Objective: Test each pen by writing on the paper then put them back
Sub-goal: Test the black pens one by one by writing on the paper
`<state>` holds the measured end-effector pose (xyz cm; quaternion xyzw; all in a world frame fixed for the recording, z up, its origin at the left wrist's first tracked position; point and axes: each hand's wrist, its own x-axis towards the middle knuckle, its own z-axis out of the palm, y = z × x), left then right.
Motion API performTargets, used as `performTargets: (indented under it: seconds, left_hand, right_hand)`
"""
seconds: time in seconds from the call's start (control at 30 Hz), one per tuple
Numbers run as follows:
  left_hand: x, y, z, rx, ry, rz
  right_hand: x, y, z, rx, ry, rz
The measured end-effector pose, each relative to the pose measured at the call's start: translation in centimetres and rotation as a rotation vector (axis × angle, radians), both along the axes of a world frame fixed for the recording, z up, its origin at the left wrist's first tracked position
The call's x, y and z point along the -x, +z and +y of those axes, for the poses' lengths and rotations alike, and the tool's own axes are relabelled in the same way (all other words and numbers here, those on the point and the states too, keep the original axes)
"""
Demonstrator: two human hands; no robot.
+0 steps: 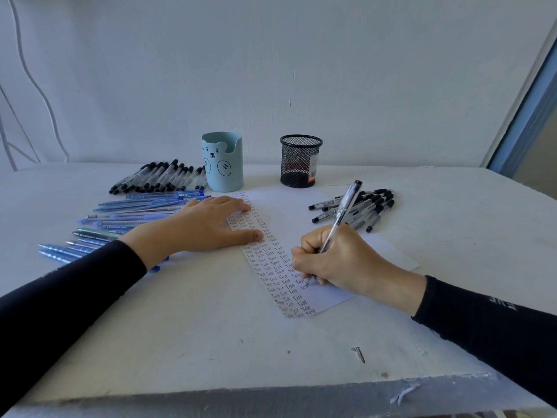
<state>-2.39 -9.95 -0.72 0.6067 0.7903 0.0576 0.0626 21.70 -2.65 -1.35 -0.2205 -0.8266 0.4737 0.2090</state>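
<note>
Nearest the camera, the white table [211,342] is seen, bare along its front edge; on it the paper [301,212] is pinned flat under the open left hand [208,226] — nothing is held there. Beyond, a blue bear cup [222,161] and a mesh cup [300,161] stand empty. By the right hand [334,260] a clear pen [342,214] is gripped tightly, tip on the paper, barrel slanting away toward the black-capped pens [358,209] — judged the likely return pile, nearer this hand.
</note>
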Motion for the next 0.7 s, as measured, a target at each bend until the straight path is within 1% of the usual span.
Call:
performTargets:
  seconds: [0.13,0.33,0.43,0.47,0.57,0.63,0.7]
  left_hand:
    - [0.0,-0.1,0.0,-0.006,-0.006,0.002]
    - [0.5,-0.6,0.2,-0.016,-0.030,0.031]
    - [1.0,-0.7,0.3,-0.058,-0.039,0.025]
    - [1.3,-0.7,0.3,-0.082,-0.027,0.023]
    - [2.0,-0.6,0.2,-0.138,0.025,0.065]
    - [2.3,-0.6,0.2,-0.131,0.043,0.072]
    - [2.4,-0.4,0.1,-0.113,0.043,0.064]
  right_hand:
    - [-0.1,0.0,0.2,-0.034,0.009,0.017]
    - [0.3,1.8,1.2,-0.043,0.070,0.113]
    - [1.0,3.4,2.2,-0.105,0.086,0.067]
    - [1.4,3.8,2.6,-0.167,0.083,0.064]
    - [2.3,3.9,3.7,-0.470,0.037,0.069]
    - [2.6,2.9,4.4,-0.589,0.046,0.061]
    - [2.6,1.5,4.7,-0.729,0.075,-0.030]
